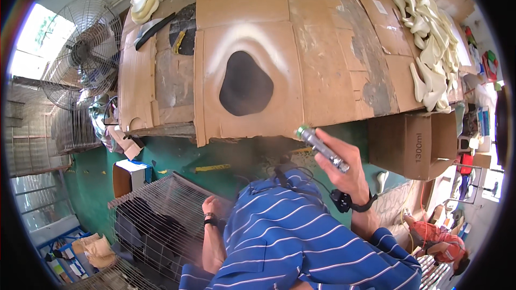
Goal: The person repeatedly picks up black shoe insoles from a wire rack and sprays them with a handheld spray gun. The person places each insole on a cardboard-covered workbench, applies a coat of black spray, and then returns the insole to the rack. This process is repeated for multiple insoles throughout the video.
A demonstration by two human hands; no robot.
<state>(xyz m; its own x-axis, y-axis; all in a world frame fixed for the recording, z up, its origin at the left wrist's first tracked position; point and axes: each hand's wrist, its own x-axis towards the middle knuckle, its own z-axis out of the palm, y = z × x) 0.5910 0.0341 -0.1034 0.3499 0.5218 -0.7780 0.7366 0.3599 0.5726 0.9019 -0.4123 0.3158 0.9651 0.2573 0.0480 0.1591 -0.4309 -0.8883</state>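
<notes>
A blue striped shirt (301,241) fills the bottom of the view, and everything here is placed from the big cardboard sheet (247,80) with the dark sprayed patch (244,85). Nearest, below the sheet and to its left, the left hand (210,205) is seen hanging low beside a wire cage (156,225); it looks loosely curled and nothing is seen in it, though this cannot be told for sure. Just below the sheet's bottom edge, to the right, a silver spray gun (321,148) with a green tip is gripped by the right hand (346,169), whose fingers are wrapped tight around it. The tip is pointed up toward the sheet. A brown box (414,145) is set to the right, under the sheet's corner. Farther off, on the right end of the sheet's table, a pile of pale shaped pieces (432,43) is heaped. A big fan (86,51) is stood far to the sheet's left. If the gun were fired now, paint could be blown about by the fan, or be put on the shirt, since the tip is held so close
</notes>
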